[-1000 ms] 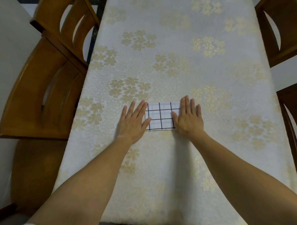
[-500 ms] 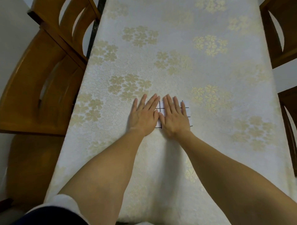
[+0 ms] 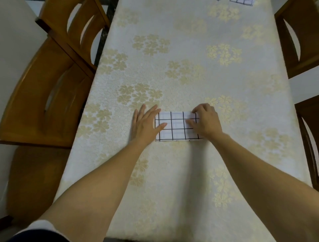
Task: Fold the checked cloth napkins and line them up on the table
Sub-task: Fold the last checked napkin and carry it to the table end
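The folded checked napkin [image 3: 177,127] lies flat on the tablecloth [image 3: 189,69], just below the middle of the view. It is a rectangle with its long axis running from 9 o'clock to 3 o'clock, and its near long edge is parallel to the person's side of the table.

The left hand [image 3: 144,125] lies flat with straight fingers at the napkin's 9 o'clock end. It rests mostly on the tablecloth, with the thumb pressing on the checks. The right hand [image 3: 206,121] covers the 3 o'clock end. Its fingers curl over the far corner and its thumb rests on top, grasping that end (the edge under the palm is hidden).

At 12 o'clock, against the top edge of the view, a second napkin [image 3: 241,1] is cut off to a strip of checks.

Bare tablecloth stretches wide toward 12 o'clock and toward 6 o'clock. The left chairs [image 3: 43,103] stand at 9 to 11 o'clock and the right chairs [image 3: 296,51] at 1 to 3 o'clock, partly out of view.
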{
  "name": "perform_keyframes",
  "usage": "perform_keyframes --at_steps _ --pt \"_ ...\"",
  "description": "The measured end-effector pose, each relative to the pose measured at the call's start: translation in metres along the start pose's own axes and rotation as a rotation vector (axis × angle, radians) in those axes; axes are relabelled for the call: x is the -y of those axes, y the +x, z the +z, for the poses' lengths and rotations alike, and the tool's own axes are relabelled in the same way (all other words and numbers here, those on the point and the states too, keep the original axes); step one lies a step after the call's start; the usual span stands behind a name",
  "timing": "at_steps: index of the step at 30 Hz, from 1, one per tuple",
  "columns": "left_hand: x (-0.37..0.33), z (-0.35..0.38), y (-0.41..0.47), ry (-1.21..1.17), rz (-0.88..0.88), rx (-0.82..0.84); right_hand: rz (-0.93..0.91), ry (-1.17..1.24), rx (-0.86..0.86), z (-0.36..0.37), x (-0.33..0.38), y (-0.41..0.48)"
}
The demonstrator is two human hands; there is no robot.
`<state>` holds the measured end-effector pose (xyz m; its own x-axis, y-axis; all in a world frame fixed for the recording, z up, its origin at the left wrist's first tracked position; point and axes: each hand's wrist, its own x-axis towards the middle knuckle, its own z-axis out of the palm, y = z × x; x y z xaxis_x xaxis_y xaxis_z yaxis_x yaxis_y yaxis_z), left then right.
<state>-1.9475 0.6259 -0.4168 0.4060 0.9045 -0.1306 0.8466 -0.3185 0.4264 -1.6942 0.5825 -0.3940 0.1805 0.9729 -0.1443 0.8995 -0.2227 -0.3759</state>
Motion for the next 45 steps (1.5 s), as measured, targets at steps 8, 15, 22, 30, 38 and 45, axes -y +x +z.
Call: perform_keyframes --at_steps 8,15,22,30,38,45 --pt "-0.02 -0.028 0.017 -0.258 -0.049 -0.061 0.11 0.283 0.262 -0.041 0.036 0.017" --pt "-0.023 -0.041 -0.026 -0.348 -0.042 -0.186 0.027 0.424 0.104 -0.061 0.069 -0.049" --pt "-0.07 -0.101 -0.087 -1.018 -0.148 -0.204 0.214 0.849 -0.268 -0.122 0.089 -0.118" --pt "-0.154 -0.13 -0.099 -1.172 -0.087 -0.236 0.318 0.922 -0.394 -0.172 0.073 -0.206" --pt "-0.191 -0.141 -0.168 -1.343 -0.09 0.011 0.345 0.994 -0.503 -0.198 0.074 -0.26" --pt "-0.233 -0.146 -0.206 -1.192 0.022 -0.017 0.316 1.055 -0.553 -0.213 0.047 -0.316"
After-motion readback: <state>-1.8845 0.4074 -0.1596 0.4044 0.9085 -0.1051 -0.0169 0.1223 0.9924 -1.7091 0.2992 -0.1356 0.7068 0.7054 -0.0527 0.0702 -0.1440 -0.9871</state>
